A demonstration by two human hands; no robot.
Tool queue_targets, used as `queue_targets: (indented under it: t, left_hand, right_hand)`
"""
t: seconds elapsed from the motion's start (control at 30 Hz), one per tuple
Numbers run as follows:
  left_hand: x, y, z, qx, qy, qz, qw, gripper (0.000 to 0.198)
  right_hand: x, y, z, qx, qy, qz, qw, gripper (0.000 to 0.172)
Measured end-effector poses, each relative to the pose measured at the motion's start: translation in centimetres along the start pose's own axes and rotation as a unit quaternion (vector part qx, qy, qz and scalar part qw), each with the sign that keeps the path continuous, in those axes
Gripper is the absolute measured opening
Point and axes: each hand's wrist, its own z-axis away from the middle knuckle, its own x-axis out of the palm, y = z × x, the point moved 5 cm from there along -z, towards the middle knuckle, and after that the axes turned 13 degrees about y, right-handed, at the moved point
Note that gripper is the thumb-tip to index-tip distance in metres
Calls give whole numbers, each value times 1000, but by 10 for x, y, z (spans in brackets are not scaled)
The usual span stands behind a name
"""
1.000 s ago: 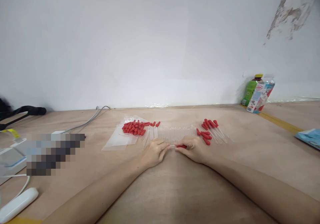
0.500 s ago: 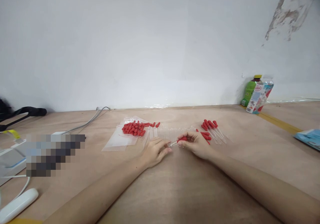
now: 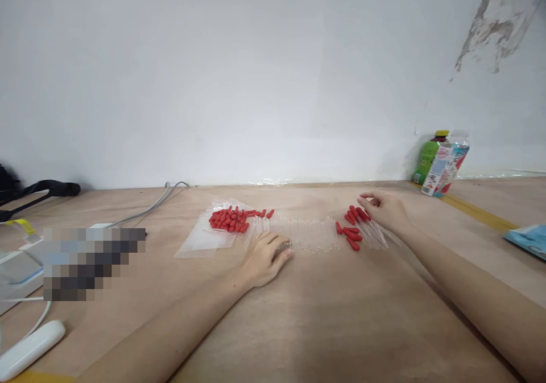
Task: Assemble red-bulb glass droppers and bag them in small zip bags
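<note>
My left hand [image 3: 265, 255] rests on the brown tabletop with its fingers loosely spread, fingertips at the near edge of a row of clear glass dropper tubes [image 3: 307, 232]. My right hand [image 3: 383, 209] reaches out to the right over a pile of finished droppers with red bulbs [image 3: 355, 226], fingers slightly curled and apart; I see nothing in them. A heap of loose red rubber bulbs [image 3: 230, 219] lies on a clear plastic bag [image 3: 200, 239] to the left of the tubes.
Two drink bottles [image 3: 441, 164] stand against the white wall at the right. A blue packet [image 3: 526, 238] lies at the right edge. Grey cables [image 3: 149, 208], a white device [image 3: 29, 349] and a black strap [image 3: 38, 192] lie at the left.
My right hand carried the assembled red-bulbed dropper away from my left hand to the pile at the right and let it go. My left hand has stayed by the tubes.
</note>
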Motion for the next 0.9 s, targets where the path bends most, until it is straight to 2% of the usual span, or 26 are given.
queue_targets:
  t: [0.2,0.27,0.37,0.4,0.47,0.53,0.6,0.73,0.9]
  left_hand:
    - [1,-1,1,4,-9,0,1000,23]
    - [1,-1,1,4,-7,0,1000,23]
    - [1,-2,1,2,0,-4,1000,22]
    - [0,-2,1,-1,4,-9,1000,22]
    - [-1,-2,1,-9,14,-25,1000,22]
    - [-2,-3,1,-18,25,-48,998,20]
    - [-3,-4,2,-22,32,-68,997,19]
    - [-3,-6,2,-32,44,-92,994,17]
    - [-5,-8,0,-52,57,-115,990,16]
  right_hand:
    - [15,18,6,-15,-21,89,996,41]
    - [12,18,6,-11,-6,100,995,42]
    - [4,9,5,-21,11,102,995,35]
    - [4,3,5,-42,-7,100,994,32]
    - [7,-12,8,-117,-85,97,985,25]
    - [13,-26,14,-204,-169,100,959,22]
    - [16,-35,20,-268,-223,116,930,22]
    - [21,-38,28,-309,-260,162,901,31]
    - [22,-35,28,-305,-253,177,901,31]
